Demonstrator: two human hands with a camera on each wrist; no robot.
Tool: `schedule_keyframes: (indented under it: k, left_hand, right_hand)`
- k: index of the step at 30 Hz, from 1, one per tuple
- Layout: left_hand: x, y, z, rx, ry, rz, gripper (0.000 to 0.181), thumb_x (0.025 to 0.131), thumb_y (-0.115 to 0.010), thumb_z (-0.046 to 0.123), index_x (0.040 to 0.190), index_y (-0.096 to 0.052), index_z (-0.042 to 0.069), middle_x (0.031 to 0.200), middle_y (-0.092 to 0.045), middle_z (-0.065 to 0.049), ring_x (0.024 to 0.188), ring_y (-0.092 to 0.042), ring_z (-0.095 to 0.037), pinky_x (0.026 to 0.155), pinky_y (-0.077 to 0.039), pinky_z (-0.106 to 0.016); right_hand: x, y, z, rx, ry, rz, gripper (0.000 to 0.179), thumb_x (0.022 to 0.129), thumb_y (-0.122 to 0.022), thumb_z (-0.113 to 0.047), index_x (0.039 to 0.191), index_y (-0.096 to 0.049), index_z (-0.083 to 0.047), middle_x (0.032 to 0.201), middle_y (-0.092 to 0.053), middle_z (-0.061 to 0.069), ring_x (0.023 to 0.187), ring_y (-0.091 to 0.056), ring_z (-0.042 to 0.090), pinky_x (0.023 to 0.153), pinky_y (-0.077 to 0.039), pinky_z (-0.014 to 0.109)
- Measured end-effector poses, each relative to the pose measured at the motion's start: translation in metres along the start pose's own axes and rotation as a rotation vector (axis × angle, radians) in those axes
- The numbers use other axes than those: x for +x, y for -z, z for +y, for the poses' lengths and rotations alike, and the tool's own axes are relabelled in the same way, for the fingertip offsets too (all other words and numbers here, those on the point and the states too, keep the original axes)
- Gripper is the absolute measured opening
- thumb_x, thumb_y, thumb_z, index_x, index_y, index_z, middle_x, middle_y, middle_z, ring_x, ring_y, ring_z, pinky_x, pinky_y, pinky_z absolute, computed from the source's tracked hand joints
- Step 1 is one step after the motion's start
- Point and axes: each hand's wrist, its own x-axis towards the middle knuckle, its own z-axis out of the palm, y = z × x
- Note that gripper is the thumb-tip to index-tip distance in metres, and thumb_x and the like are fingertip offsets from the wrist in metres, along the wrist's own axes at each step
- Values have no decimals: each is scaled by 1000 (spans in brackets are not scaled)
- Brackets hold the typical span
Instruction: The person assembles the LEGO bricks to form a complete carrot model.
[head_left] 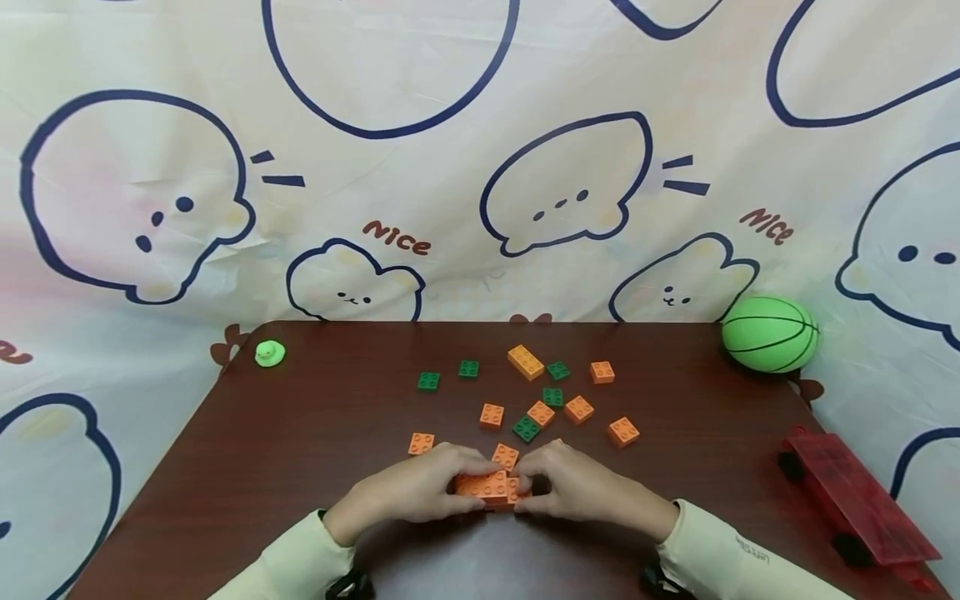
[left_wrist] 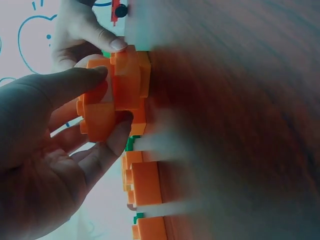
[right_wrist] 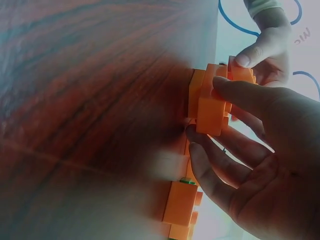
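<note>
Orange brick stack (head_left: pixel 484 490) (studs (head_left: pixel 497 476) up) stretches left to right.

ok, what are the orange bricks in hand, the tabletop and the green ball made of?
Orange bricks: likely hard plastic, light sheen; crisp edges, moulded studs.
Tabletop: wood or wood-look laminate, semi-gloss; dark streaky grain, pale reflections.
Green ball: rubber or vinyl, can't tell which; smooth, evenly coloured, black lines.
</note>
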Motion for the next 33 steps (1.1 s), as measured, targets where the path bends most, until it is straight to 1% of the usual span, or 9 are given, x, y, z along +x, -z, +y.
schedule_keyframes:
  k: [2, 5, 9, 11, 15, 22, 25, 29, 33]
  left_hand:
    - [1, -2, -1, 10, -9, 3, 48, 100, -69, 29, 146, -60, 19, 135, -66, 5, 120, -61, -4, 99, -53, -27]
    - [3, -3, -2, -5, -14, 1, 49, 100, -70, 31, 146, -59, 18, 134, -67, 5, 117, -61, -3, 97, -53, -25]
    - [4, -7, -4, -36, -22, 6, 52, 101, -65, 41, 146, -58, 16, 135, -67, 3, 118, -62, -2, 97, -53, -25]
    - [4, -9, -4, -41, -30, 13, 52, 103, -61, 43, 146, -58, 16, 135, -67, 4, 117, -62, -1, 97, -54, -25]
    - [5, -10, -4, -31, -32, 28, 46, 104, -59, 40, 144, -61, 16, 131, -69, 5, 114, -63, 0, 95, -54, -24]
    - [6, -9, -2, -3, 11, 35, 41, 104, -61, 40, 137, -66, 17, 126, -70, 5, 107, -61, 0, 93, -52, -27]
    - [6, -9, -1, -4, 14, 31, 39, 104, -61, 40, 135, -67, 17, 124, -69, 6, 107, -61, 1, 92, -53, -25]
    - [7, -8, 1, -9, 17, 23, 37, 104, -61, 38, 132, -69, 16, 119, -69, 7, 97, -59, 2, 83, -51, -21]
    - [9, -8, 4, -10, 21, 11, 38, 103, -62, 38, 133, -68, 15, 120, -67, 5, 96, -57, 2, 80, -49, -19]
  right_hand:
    - [0, 0, 1, 19, 5, 6, 20, 90, -82, -22, 79, -65, -25, 79, -67, -20, 73, -56, -10, 71, -46, 15]
    - [-1, -1, 3, 53, 5, 9, 18, 90, -81, -21, 80, -66, -24, 81, -68, -18, 74, -57, -9, 66, -48, 12]
    - [-2, -2, 3, 62, -7, 11, 17, 90, -82, -21, 81, -67, -24, 81, -68, -17, 75, -58, -8, 67, -48, 12]
    - [-2, -2, 3, 62, -12, 12, 17, 90, -82, -22, 81, -67, -24, 81, -68, -18, 75, -58, -7, 68, -48, 12]
    - [-2, -1, 3, 61, -17, 17, 18, 90, -82, -23, 80, -66, -24, 81, -67, -18, 75, -58, -6, 69, -48, 12]
    - [0, -1, 3, 56, -11, 20, 20, 88, -83, -22, 79, -65, -23, 80, -68, -17, 74, -59, -6, 66, -48, 11]
    - [0, -1, 2, 57, -9, 17, 20, 88, -84, -21, 79, -66, -23, 80, -68, -17, 74, -59, -6, 66, -48, 11]
    - [0, -1, 2, 63, -11, 13, 20, 87, -84, -21, 79, -66, -22, 80, -69, -17, 73, -59, -5, 66, -48, 11]
    - [-1, 1, 2, 72, -24, 13, 22, 86, -85, -21, 78, -65, -24, 79, -68, -18, 71, -55, -6, 64, -46, 11]
